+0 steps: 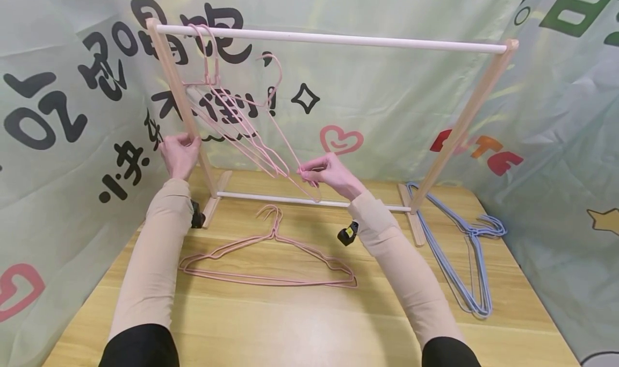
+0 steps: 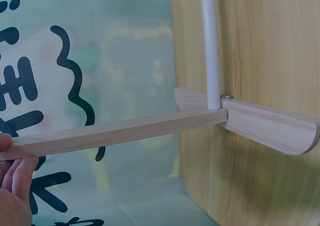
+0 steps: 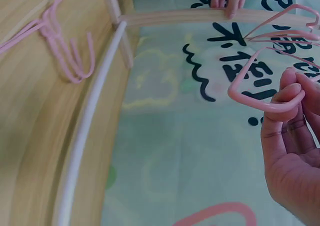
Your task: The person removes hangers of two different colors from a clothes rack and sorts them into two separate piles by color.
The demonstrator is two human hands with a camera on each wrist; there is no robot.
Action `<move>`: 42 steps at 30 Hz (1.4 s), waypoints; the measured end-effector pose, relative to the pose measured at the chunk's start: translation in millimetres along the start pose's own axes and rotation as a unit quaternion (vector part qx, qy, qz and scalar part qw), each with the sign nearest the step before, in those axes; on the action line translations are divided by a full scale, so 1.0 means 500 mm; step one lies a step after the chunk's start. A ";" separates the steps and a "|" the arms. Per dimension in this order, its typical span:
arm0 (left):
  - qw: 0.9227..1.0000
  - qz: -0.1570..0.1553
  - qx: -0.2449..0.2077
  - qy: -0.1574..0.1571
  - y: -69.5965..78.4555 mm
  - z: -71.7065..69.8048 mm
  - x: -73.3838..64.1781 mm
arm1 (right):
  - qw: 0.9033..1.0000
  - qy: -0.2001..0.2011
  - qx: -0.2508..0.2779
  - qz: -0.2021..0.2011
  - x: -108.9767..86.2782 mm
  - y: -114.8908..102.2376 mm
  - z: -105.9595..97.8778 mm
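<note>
My left hand [image 1: 180,155] grips the left wooden post [image 1: 171,77] of a hanging rack partway up; the left wrist view shows fingers around that post [image 2: 125,129]. My right hand [image 1: 333,174] pinches a pink hanger [image 1: 280,77] near one lower corner, which the right wrist view shows as a bent loop [image 3: 250,100] between thumb and fingers. The held hanger is tilted, its hook in the air below the white top rod [image 1: 338,38]. Two pink hangers [image 1: 215,60] hang from the rod's left end, close beside the held one.
Several pink hangers [image 1: 275,232] lie stacked on the wooden table [image 1: 290,324] before the rack. Several blue hangers [image 1: 476,259] lie beside the rack's right foot [image 1: 411,222]. A white lower bar [image 1: 271,197] joins the feet. Printed curtain [image 1: 387,93] surrounds the table's back and sides.
</note>
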State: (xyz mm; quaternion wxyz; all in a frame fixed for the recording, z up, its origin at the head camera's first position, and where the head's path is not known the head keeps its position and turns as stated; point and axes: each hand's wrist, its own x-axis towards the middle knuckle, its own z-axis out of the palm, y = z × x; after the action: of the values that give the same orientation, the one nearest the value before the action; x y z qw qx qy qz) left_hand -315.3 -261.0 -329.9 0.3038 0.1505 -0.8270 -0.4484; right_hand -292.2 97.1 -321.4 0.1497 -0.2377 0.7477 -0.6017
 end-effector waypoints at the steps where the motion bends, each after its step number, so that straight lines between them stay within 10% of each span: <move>1: 1.000 0.000 0.000 0.000 0.000 0.000 0.000 | 1.000 0.000 0.002 0.005 -0.007 0.007 -0.003; 26: 1.000 0.007 0.001 0.002 0.002 0.001 -0.004 | 0.992 -0.087 -0.037 0.082 -0.171 0.188 -0.082; 42: 1.000 -0.002 -0.001 0.001 0.002 0.002 -0.001 | 0.972 -0.184 0.003 0.146 -0.200 0.253 -0.078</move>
State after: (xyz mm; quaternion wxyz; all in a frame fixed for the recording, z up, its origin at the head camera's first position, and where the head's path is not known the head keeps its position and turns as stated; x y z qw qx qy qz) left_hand -315.4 -259.6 -329.6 0.3039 0.1518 -0.8260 -0.4499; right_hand -249.9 203.4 -441.3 0.3715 -0.2316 0.7324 -0.5214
